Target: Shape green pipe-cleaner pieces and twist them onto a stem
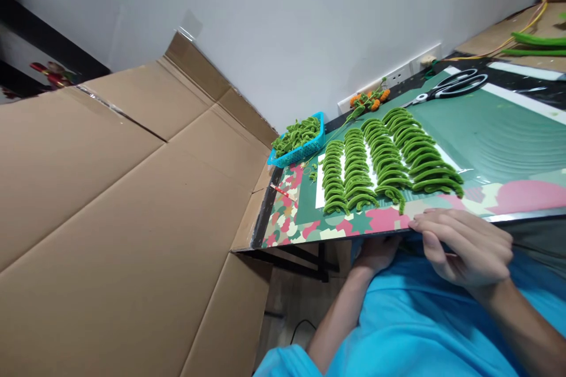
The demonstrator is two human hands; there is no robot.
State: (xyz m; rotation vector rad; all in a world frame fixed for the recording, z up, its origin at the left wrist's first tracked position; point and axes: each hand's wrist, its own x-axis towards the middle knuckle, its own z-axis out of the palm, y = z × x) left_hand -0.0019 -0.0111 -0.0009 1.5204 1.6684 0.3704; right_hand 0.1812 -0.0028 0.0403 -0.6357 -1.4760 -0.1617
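My right hand (469, 244) is at the table's front edge, fingers bent and pressed together, the tips by the edge strip. Anything between them is too small to make out. My left hand (379, 252) is lower, partly under the table edge, its fingers hidden. Just beyond the hands, curved fuzzy green chenille stem pieces (422, 156) lie in several overlapping columns on a white sheet (320, 191). One piece (401, 205) at the near end of a column hangs down towards the edge. A green mat (522, 129) lies beneath.
A blue basket (295, 156) of loose green pieces stands at the back left, near orange fuzzy flowers (371, 100). Black-handled scissors (455, 87) lie behind the columns. A tall cardboard sheet (145, 218) walls the left side. Long green stems (537, 41) lie far right.
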